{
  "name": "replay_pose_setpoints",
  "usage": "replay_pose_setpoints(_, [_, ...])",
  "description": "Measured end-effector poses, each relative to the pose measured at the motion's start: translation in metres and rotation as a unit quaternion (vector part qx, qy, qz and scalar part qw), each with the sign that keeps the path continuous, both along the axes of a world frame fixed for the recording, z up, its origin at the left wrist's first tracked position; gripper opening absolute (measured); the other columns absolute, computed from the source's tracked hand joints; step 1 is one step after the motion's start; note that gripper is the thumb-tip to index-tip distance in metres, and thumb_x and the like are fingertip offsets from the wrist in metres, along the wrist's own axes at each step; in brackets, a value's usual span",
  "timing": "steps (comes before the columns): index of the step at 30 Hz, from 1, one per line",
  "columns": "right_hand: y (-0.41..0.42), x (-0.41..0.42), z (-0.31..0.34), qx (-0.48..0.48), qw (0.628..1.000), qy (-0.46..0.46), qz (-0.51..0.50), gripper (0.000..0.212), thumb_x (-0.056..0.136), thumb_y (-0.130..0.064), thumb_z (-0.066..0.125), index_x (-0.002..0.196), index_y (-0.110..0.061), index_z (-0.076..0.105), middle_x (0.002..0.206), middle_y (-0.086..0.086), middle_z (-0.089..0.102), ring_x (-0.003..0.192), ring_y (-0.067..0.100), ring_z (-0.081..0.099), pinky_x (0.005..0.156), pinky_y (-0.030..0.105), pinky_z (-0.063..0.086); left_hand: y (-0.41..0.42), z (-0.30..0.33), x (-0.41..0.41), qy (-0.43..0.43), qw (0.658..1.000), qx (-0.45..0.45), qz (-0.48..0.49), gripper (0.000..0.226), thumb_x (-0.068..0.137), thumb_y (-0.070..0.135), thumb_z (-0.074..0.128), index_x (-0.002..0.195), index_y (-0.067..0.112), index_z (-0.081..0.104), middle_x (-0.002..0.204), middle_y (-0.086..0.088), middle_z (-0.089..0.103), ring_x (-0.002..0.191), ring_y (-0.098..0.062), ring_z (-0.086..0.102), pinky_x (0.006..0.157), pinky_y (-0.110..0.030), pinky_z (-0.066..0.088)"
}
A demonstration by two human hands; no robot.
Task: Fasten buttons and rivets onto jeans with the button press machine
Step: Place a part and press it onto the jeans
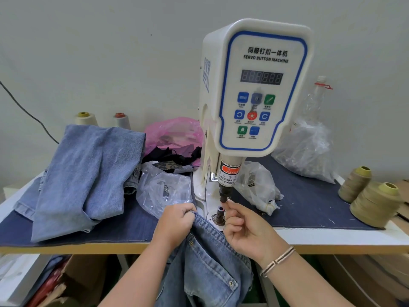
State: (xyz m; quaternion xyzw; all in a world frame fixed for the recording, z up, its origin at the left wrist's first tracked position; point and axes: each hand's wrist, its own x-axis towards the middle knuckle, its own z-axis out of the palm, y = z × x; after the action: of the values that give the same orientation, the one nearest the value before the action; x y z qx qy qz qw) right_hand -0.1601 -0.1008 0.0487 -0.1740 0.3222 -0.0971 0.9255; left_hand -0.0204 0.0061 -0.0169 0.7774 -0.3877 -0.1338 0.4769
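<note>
A button press machine (254,89) stands at the middle of a bench (332,238). Left of it lies a folded pile of jeans (88,173), with two thread cones (101,119) behind. Plastic bags (163,189) lie between pile and machine, and more to its right. Two thread spools (367,196) stand at the right edge. Before the machine, another pair of jeans (210,258) hangs over the front edge, the left hand (177,222) and right hand (245,231) on either side of the lower die (219,214).

Plain pale wall (99,52) at twelve o'clock; dark cable (28,114) at ten; surface (332,240) with wood-coloured edge; cardboard boxes (88,275) underneath.
</note>
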Motion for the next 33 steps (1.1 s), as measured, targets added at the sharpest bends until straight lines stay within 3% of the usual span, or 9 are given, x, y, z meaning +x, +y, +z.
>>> replay_pose_setpoints(4, [0.005,0.000,0.006,0.026,0.999,-0.014,-0.026,0.010,0.074,-0.006,0.061,0.081,0.001,0.061,0.044,-0.001,0.046,0.026,0.006,0.038,0.028,0.012,0.028,0.000,0.000,-0.001,0.002,1.000,-0.005,0.004,0.020,0.066,0.022,0.037,0.050,0.025,0.049,0.051,0.009,0.045,0.054,-0.010,0.038,0.056,-0.029,0.030])
replay_pose_setpoints(9, [0.029,-0.001,0.002,0.022,0.997,-0.053,-0.045,0.026,0.094,-0.014,0.043,0.087,0.002,0.062,0.053,0.002,0.049,0.031,0.008,0.041,0.032,0.013,0.031,0.000,-0.001,0.000,-0.008,1.000,-0.005,0.001,0.020,0.066,0.022,0.038,0.052,0.028,0.052,0.050,0.009,0.046,0.053,-0.009,0.039,0.056,-0.030,0.031])
replay_pose_setpoints(12, [0.050,0.008,0.007,-0.086,0.995,-0.036,0.029,0.029,0.094,-0.013,0.045,0.087,0.001,0.069,0.055,0.005,0.054,0.035,0.010,0.044,0.034,0.015,0.035,0.000,-0.002,0.000,0.009,1.000,0.010,0.013,0.019,0.065,0.025,0.044,0.059,0.025,0.062,0.056,0.007,0.059,0.057,-0.010,0.052,0.058,-0.029,0.042])
replay_pose_setpoints(14, [0.059,0.023,0.017,-0.250,0.965,-0.024,0.076,0.025,0.094,-0.012,0.049,0.086,-0.003,0.071,0.060,0.004,0.058,0.042,0.009,0.049,0.041,0.016,0.039,0.000,-0.003,0.000,0.028,0.999,0.027,0.018,0.012,0.065,0.025,0.051,0.058,0.027,0.060,0.054,0.010,0.054,0.057,-0.009,0.053,0.059,-0.028,0.044])
replay_pose_setpoints(16, [0.059,0.047,0.029,-0.494,0.862,0.017,0.110,0.021,0.094,-0.013,0.052,0.087,-0.012,0.071,0.067,-0.003,0.061,0.051,0.006,0.054,0.052,0.017,0.042,-0.001,-0.004,0.001,-0.004,0.998,0.053,0.031,0.018,0.078,0.016,0.049,0.061,0.024,0.051,0.058,0.009,0.048,0.059,-0.015,0.052,0.055,-0.032,0.042])
replay_pose_setpoints(18, [0.050,0.080,0.032,-0.698,0.697,0.075,0.145,0.021,0.093,-0.015,0.052,0.091,-0.014,0.073,0.077,-0.005,0.067,0.065,0.005,0.058,0.064,0.019,0.046,-0.001,-0.008,0.002,0.022,0.998,0.030,0.053,0.030,0.080,0.012,0.046,0.054,0.025,0.041,0.050,0.009,0.043,0.052,-0.015,0.040,0.048,-0.031,0.029])
replay_pose_setpoints(20, [0.038,0.115,0.024,-0.802,0.548,0.131,0.199,0.025,0.093,-0.010,0.047,0.096,-0.005,0.072,0.097,0.005,0.071,0.085,0.016,0.063,0.074,0.027,0.050,-0.001,-0.008,0.003,0.049,0.997,0.006,0.061,0.028,0.072,0.022,0.045,0.046,0.024,0.038,0.042,0.009,0.037,0.049,-0.013,0.028,0.050,-0.029,0.022])
replay_pose_setpoints(23, [0.026,0.155,0.000,-0.854,0.381,0.218,0.278,0.026,0.090,-0.004,0.046,0.104,-0.005,0.068,0.104,0.013,0.067,0.094,0.031,0.063,0.068,0.031,0.048,-0.001,-0.006,0.001,0.034,0.998,0.000,0.049,0.025,0.067,0.029,0.042,0.042,0.028,0.045,0.037,0.008,0.037,0.046,-0.010,0.024,0.050,-0.028,0.020])
replay_pose_setpoints(33, [0.020,0.184,-0.021,-0.925,0.137,0.235,0.266,0.024,0.090,-0.003,0.051,0.111,-0.007,0.063,0.116,0.011,0.062,0.105,0.030,0.062,0.066,0.031,0.041,-0.005,-0.005,0.006,0.015,0.996,0.076,0.040,0.019,0.064,0.030,0.032,0.059,0.018,0.046,0.058,-0.002,0.051,0.058,-0.020,0.041,0.057,-0.030,0.034])
